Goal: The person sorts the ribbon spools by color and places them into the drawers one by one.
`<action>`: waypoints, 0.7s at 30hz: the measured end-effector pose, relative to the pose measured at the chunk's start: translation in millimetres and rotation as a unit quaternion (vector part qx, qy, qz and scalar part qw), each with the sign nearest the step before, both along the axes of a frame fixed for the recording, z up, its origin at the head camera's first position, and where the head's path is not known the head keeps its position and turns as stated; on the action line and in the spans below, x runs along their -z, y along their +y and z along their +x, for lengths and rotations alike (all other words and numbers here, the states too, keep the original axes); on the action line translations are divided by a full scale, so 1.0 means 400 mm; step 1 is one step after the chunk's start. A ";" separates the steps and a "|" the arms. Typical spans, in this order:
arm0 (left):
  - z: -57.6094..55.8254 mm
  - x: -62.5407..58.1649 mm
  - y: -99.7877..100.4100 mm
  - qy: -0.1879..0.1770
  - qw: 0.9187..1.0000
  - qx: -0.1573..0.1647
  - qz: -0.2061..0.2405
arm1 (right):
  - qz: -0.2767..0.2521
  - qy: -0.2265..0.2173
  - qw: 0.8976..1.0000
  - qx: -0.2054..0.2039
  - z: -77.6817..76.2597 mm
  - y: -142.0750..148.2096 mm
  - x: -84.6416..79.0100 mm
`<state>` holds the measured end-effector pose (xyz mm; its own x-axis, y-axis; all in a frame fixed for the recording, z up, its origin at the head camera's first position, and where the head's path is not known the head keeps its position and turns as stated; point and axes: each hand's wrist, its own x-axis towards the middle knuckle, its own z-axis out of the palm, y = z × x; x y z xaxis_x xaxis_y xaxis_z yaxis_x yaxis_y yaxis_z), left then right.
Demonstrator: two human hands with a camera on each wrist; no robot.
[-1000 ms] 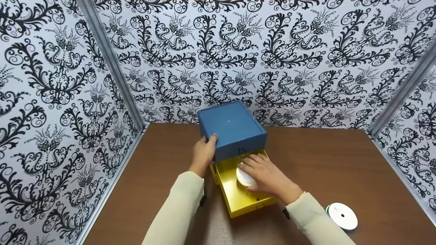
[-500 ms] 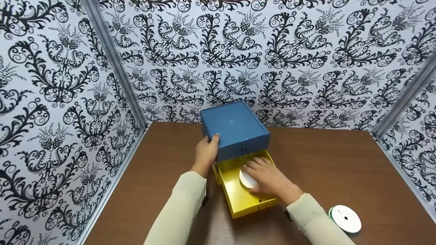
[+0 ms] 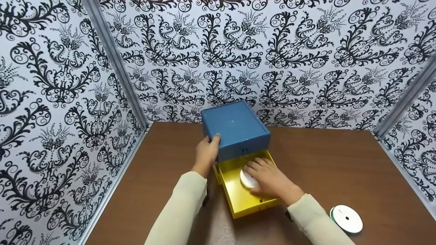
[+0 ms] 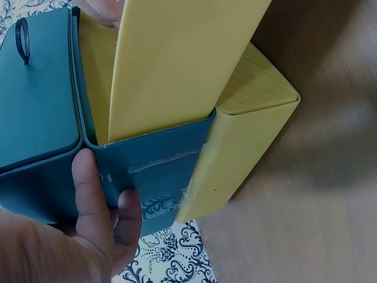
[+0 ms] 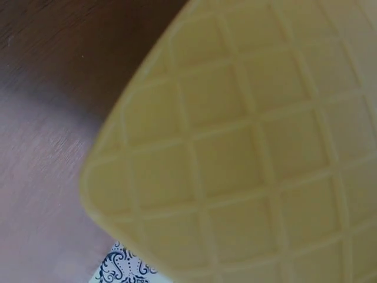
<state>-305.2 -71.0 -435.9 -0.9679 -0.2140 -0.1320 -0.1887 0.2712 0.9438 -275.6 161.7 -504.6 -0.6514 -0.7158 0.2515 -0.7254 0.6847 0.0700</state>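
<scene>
Furthest left from where I stand, a wall covered in black-and-white scrollwork paper (image 3: 54, 112) rises beside a brown wood-grain table (image 3: 160, 163). Then comes the person's left hand (image 3: 207, 153), in a cream sleeve (image 3: 185, 204), grasping the near left corner of a square blue box (image 3: 235, 122), thumb on the top edge and fingers down the side. That box's handle side, with a thin black loop (image 3: 246, 153), faces the person. Below it a shiny yellow drawer (image 3: 235, 200) juts out, its long axis running towards the person and slanting a little right. The left wrist view shows clear tape (image 4: 165, 160) across the blue side and a yellow block (image 4: 235, 153) just beside it.

Inside the drawer a round, flat white disc (image 3: 248, 180) lies face up, so round that no long axis shows. The right hand (image 3: 267, 175) grasps it, half open, fingers bent over the far side and thumb by the near edge; the palm hides the rest. Rightmost, a second white disc with a green rim (image 3: 347, 218) lies on the table, well apart.
</scene>
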 end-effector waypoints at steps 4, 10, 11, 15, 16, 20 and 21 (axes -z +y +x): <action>-0.001 0.000 0.000 -0.002 1.000 0.000 -0.002 | -0.008 0.002 1.000 -0.003 0.003 0.000 -0.007; -0.004 0.001 0.001 -0.002 1.000 -0.005 -0.009 | -0.038 0.020 0.999 -0.009 0.018 0.016 -0.042; -0.004 0.001 0.001 -0.002 1.000 -0.005 -0.010 | -0.043 0.024 0.999 -0.008 0.021 0.019 -0.048; -0.004 0.002 0.001 -0.008 1.000 -0.001 -0.009 | -0.072 0.040 0.997 -0.007 0.037 0.036 -0.066; -0.004 0.002 0.001 -0.007 1.000 -0.001 -0.007 | -0.082 0.046 0.996 -0.007 0.041 0.040 -0.070; -0.003 0.003 0.001 -0.006 1.000 -0.001 -0.004 | -0.128 0.079 0.989 -0.012 0.059 0.056 -0.076; -0.002 0.003 0.001 -0.005 1.000 -0.002 -0.004 | -0.141 0.089 0.986 -0.016 0.064 0.059 -0.075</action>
<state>-306.2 -70.7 -437.0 -0.9657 -0.2182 -0.1406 -0.1997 0.2783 0.9395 -249.9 185.2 -474.5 -0.5581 -0.6198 0.5518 -0.7400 0.6725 0.0069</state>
